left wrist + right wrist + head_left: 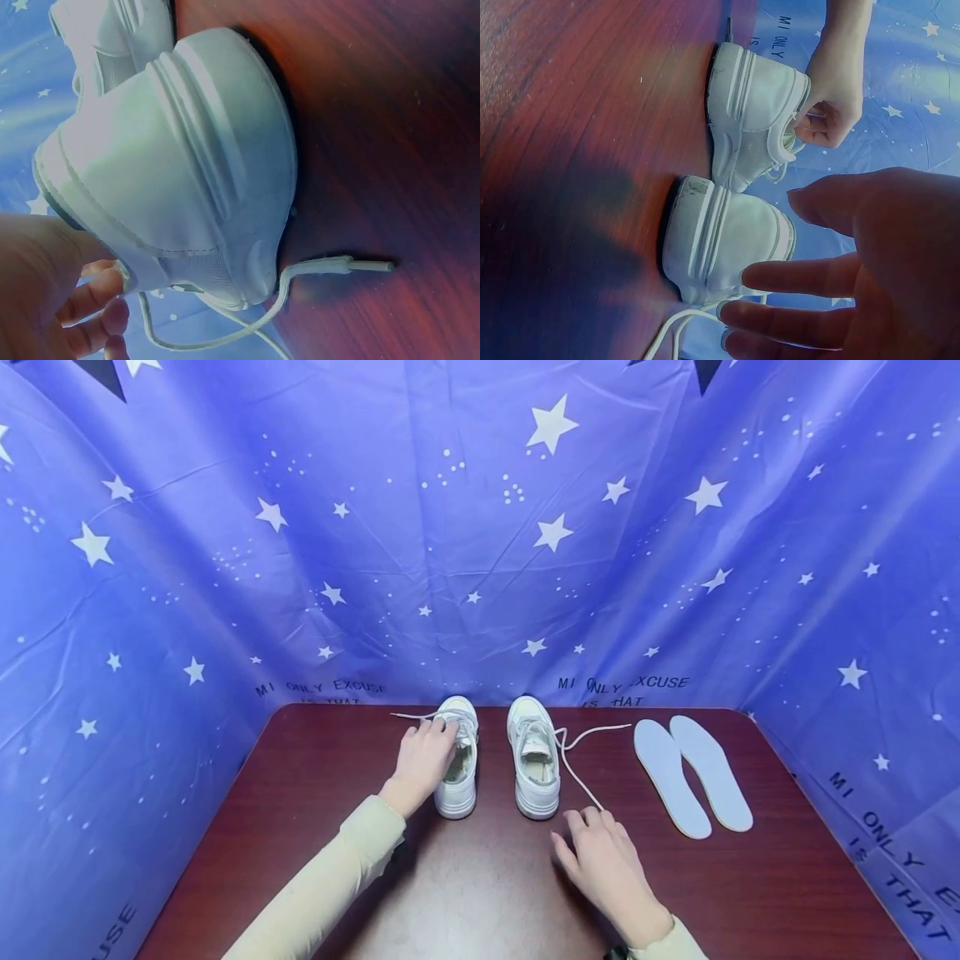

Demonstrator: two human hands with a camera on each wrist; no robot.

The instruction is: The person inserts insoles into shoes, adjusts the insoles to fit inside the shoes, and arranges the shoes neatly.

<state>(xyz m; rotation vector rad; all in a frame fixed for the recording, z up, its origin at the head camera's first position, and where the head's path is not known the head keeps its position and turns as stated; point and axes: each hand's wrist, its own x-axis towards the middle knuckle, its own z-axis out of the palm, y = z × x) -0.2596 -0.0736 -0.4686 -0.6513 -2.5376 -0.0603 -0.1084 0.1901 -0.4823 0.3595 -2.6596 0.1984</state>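
Near the tabletop's (pixel 315 760) far edge, we grip the left shoe (pixel 456 795) around its opening with our left hand (pixel 426 756); our right hand (pixel 606 860), fingers loosely extended, is near the heel of the right shoe (pixel 537 793), whose beige lining (pixel 537 767) shows. Two insoles (pixel 671 778) lie toward the right edge; room stretches leftward.

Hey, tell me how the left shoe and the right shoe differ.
The left shoe has the left hand at its lacing; the right shoe has no hand on it. The left shoe's lace trails left, while the right shoe's laces spread right. Both are white and upright on the table, heels toward the person.
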